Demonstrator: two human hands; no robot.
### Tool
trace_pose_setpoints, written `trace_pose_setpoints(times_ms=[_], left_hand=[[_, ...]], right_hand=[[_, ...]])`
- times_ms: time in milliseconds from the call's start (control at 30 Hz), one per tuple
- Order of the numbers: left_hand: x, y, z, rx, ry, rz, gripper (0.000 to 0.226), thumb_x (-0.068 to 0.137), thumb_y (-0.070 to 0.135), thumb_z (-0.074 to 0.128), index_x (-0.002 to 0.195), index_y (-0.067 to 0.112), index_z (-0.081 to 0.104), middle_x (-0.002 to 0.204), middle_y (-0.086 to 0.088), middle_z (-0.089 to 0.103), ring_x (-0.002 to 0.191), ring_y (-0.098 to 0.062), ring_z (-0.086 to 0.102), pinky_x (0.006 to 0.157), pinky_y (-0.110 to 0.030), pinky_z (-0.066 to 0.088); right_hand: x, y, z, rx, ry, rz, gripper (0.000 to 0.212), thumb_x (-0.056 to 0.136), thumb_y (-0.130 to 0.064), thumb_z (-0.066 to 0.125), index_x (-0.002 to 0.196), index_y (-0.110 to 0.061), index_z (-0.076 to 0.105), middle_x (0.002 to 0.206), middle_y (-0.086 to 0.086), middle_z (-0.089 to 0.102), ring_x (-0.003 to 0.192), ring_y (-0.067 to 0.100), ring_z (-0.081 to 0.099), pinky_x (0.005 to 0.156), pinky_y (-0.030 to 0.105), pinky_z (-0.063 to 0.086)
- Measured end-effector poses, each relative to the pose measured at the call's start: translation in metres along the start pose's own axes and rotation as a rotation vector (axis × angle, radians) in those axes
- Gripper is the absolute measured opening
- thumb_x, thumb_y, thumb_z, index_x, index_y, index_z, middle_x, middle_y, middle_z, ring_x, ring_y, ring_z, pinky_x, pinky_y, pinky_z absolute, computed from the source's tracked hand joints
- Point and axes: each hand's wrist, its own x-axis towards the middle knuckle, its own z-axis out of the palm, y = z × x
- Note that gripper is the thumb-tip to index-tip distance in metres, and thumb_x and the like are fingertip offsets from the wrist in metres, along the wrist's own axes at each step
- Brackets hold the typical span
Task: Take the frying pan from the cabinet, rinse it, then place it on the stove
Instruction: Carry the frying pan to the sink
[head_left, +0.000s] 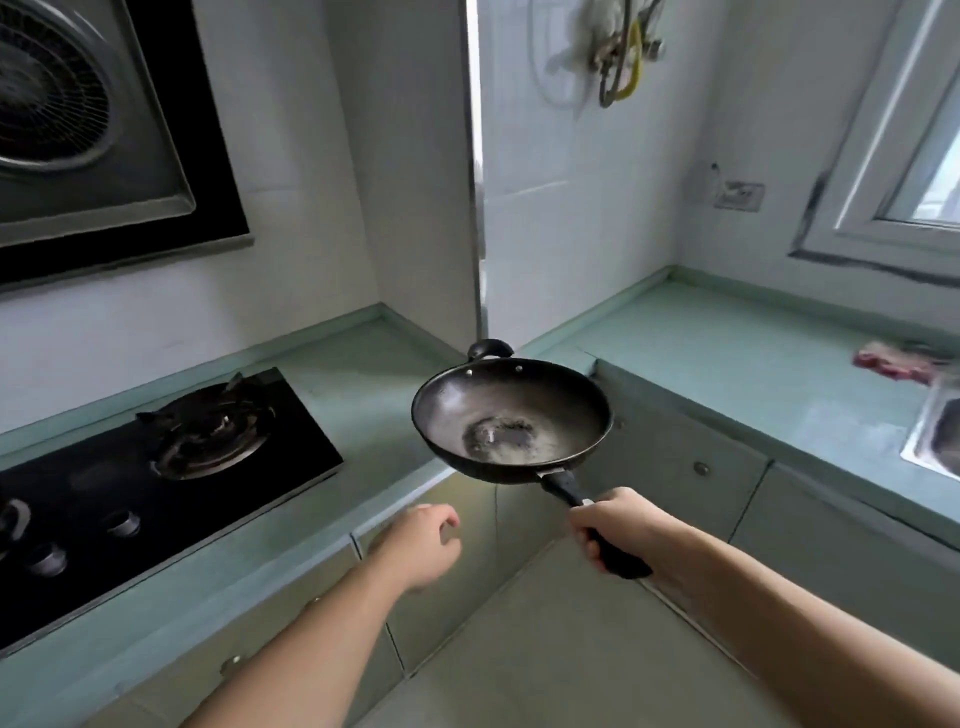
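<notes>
A black frying pan (511, 415) hangs in the air over the corner of the counter, level, with a wet patch in its middle. My right hand (613, 525) grips its long black handle. The black glass stove (156, 478) lies to the left, its right burner (208, 431) bare. My left hand (421, 545) hovers with loosely curled fingers in front of the counter edge, holding nothing, between the stove and the pan.
A pale green counter (727, 353) wraps round the corner. The sink's steel edge (930, 441) shows at far right, a pink cloth (888, 364) behind it. Cabinet doors (691, 478) stand below. A range hood (93, 130) hangs above the stove.
</notes>
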Motion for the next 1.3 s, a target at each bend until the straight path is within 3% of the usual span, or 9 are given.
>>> trace_pose_setpoints(times_ms=[267,500,833,1133,1300], left_hand=[[-0.058,0.164,0.050,0.068,-0.112,0.334,0.037,0.086,0.032,0.055,0.122,0.025,0.060,0.124,0.000,0.061,0.114,-0.018,0.057,0.095,-0.025,0.045],[-0.073,0.295,0.083,0.111,-0.210,0.584,0.038,0.087,0.034,0.053,0.124,0.028,0.056,0.125,0.006,0.057,0.114,-0.013,0.055,0.097,-0.029,0.046],[-0.010,0.419,0.123,0.092,-0.295,0.821,0.037,0.089,0.035,0.052,0.125,0.031,0.056,0.128,0.007,0.055,0.115,-0.012,0.055,0.097,-0.033,0.048],[0.100,0.445,0.142,0.127,-0.362,0.762,0.036,0.089,0.035,0.051,0.124,0.031,0.056,0.129,0.006,0.056,0.115,-0.013,0.055,0.097,-0.032,0.048],[0.112,0.491,0.158,0.127,-0.384,0.836,0.037,0.088,0.034,0.052,0.125,0.030,0.056,0.130,0.006,0.055,0.117,-0.012,0.055,0.098,-0.031,0.047]], right_hand=[[-0.157,0.091,-0.112,0.089,0.241,0.060,0.026,0.080,0.000,0.053,0.056,-0.009,0.047,0.042,0.004,0.043,0.026,0.012,0.038,0.035,0.013,0.033],[-0.223,0.139,-0.187,0.242,0.505,0.080,0.025,0.080,-0.002,0.054,0.059,-0.011,0.046,0.038,0.000,0.045,0.025,0.010,0.040,0.036,0.012,0.033],[-0.194,0.166,-0.263,0.403,0.706,0.160,0.027,0.080,-0.001,0.053,0.057,-0.011,0.045,0.043,0.005,0.044,0.027,0.012,0.035,0.037,0.012,0.026],[-0.129,0.158,-0.323,0.594,0.823,0.213,0.031,0.081,-0.001,0.054,0.053,-0.012,0.045,0.043,0.004,0.045,0.029,0.013,0.042,0.037,0.013,0.032],[-0.119,0.172,-0.361,0.612,0.842,0.210,0.031,0.082,0.002,0.054,0.055,-0.009,0.045,0.043,0.006,0.045,0.029,0.014,0.042,0.035,0.014,0.034]])
